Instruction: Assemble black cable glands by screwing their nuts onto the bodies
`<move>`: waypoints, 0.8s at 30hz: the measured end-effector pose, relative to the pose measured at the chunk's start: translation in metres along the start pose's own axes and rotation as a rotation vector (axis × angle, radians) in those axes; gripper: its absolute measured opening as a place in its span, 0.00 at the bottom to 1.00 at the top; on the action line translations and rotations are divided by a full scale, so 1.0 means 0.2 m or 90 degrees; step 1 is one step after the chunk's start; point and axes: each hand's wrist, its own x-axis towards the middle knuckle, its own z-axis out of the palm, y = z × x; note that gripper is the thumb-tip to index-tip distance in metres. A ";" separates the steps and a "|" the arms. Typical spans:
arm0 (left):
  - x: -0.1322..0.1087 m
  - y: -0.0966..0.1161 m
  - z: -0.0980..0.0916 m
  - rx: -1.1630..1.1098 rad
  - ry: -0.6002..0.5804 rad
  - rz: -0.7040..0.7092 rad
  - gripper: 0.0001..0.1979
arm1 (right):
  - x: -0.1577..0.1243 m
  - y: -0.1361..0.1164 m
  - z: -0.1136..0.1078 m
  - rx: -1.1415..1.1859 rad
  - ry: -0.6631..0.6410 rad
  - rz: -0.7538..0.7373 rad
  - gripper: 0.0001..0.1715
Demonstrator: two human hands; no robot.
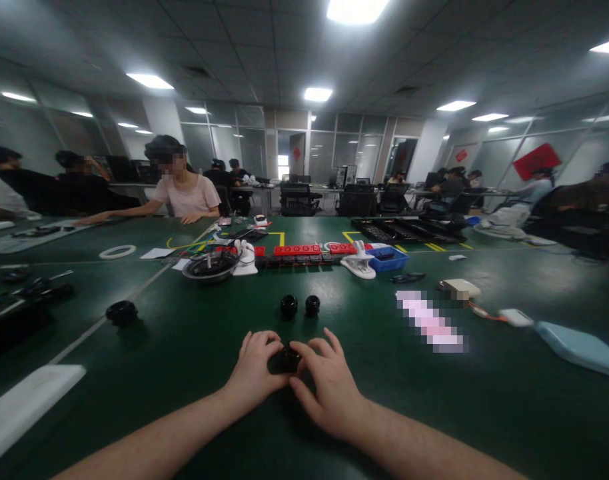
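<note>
Low over the near middle of the green table, my left hand (254, 367) and my right hand (327, 380) meet around a small glossy black round part (289, 359). The thumb and fingers of each hand curl in on it from either side and hide much of it. Just beyond my fingertips stand two similar black round parts, one on the left (288, 306) and a smaller-looking one on the right (312, 305). Another black round piece (121, 312) lies farther off to the left.
A red power strip (298, 251), a round dark bowl (209, 265), a white clip stand (359, 265) and a blue bin (387, 259) line the table's middle. A light blue case (579, 347) lies right, a white panel (29, 407) left. A person sits across the table.
</note>
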 end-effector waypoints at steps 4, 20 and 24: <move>0.00 -0.01 0.01 0.003 -0.003 0.004 0.15 | 0.00 0.00 0.00 -0.004 0.011 0.017 0.26; 0.00 0.01 -0.01 0.005 -0.033 0.017 0.15 | 0.02 0.03 0.02 -0.076 0.005 0.054 0.31; 0.00 0.03 -0.02 0.000 -0.046 0.019 0.16 | 0.03 0.03 0.02 -0.081 -0.005 0.047 0.29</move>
